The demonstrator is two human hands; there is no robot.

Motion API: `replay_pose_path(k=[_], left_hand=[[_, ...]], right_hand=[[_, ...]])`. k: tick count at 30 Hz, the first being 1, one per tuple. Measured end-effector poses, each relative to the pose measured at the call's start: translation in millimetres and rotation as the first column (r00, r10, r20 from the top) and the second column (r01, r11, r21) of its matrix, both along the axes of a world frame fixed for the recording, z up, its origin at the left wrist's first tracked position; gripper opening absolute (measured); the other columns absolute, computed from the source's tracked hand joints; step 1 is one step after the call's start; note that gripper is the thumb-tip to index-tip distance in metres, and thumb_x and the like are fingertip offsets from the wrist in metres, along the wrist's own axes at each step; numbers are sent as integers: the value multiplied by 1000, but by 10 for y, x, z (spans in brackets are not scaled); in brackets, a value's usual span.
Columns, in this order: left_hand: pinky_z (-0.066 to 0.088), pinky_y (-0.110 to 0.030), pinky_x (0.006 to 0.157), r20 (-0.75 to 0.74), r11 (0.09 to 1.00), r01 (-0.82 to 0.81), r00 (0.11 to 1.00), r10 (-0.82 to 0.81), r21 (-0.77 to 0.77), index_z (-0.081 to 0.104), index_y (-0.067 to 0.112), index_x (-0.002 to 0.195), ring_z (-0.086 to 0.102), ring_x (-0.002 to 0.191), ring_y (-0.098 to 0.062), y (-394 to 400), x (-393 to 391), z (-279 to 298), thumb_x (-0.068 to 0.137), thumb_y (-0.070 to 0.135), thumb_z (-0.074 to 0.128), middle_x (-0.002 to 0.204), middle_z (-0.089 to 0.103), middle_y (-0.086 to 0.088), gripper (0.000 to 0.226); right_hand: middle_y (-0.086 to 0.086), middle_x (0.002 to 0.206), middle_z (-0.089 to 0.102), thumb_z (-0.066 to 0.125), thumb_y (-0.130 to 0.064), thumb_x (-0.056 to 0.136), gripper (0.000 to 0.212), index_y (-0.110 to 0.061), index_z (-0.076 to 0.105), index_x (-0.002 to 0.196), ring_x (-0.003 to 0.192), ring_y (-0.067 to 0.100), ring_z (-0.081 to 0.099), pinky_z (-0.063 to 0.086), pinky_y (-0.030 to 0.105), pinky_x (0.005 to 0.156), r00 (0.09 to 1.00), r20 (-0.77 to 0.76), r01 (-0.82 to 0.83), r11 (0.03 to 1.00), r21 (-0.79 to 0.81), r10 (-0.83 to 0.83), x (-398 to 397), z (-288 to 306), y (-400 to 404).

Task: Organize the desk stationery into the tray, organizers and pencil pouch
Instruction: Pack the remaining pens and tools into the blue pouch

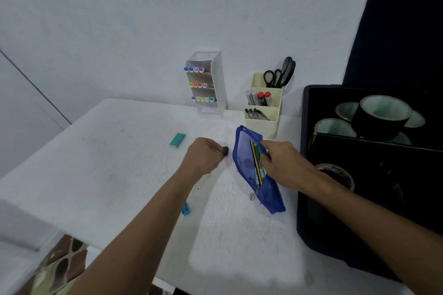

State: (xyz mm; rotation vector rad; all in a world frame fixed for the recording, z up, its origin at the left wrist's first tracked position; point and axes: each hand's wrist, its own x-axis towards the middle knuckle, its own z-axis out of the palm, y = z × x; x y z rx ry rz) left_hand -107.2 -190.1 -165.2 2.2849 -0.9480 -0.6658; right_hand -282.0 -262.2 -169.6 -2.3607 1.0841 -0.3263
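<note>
Head view: white desk [119, 175] against a pale wall [143, 19].

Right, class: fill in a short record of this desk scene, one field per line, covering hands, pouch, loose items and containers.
Left hand: grips a small dark object
Right hand: holds the pouch open
Pouch: blue, lying on desk, pencils inside
Loose: green eraser, blue sharpener
Organizers: white rack with markers, cream holder with scissors
Tray: black, tape rolls
</note>
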Motion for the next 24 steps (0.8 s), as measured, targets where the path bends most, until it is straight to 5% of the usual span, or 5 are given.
replay_pose_path(k=[6, 16, 24], left_hand=[[52, -35, 94, 76, 996, -73, 995, 69, 53, 67, 16, 113, 61, 105, -20, 191, 382, -131, 83, 10, 63, 122, 64, -5, 30], [53, -28, 84, 331, 945, -9, 937, -106, 327, 65, 19, 108, 61, 84, -16, 306, 480, -456, 86, 37, 64, 90, 63, 0, 29], [54, -34, 86, 415, 939, -47, 904, -105, 340, 55, 20, 116, 56, 92, -19, 371, 516, -499, 90, 46, 52, 100, 51, -3, 37]], right_hand=[[9, 100, 63, 43, -23, 98, 20, -10, 55, 107, 86, 21, 62, 55, 31, 72, 1000, 5, -19, 1000, 14, 19, -3, -9, 0], [11, 95, 62, 43, -19, 97, 23, -5, 56, 108, 83, 23, 62, 56, 37, 74, 999, 14, -30, 1000, 7, 30, -14, -22, -15], [11, 97, 63, 43, -20, 97, 22, -6, 56, 107, 84, 22, 62, 56, 35, 74, 999, 10, -32, 999, 3, 32, -18, -34, -20]])
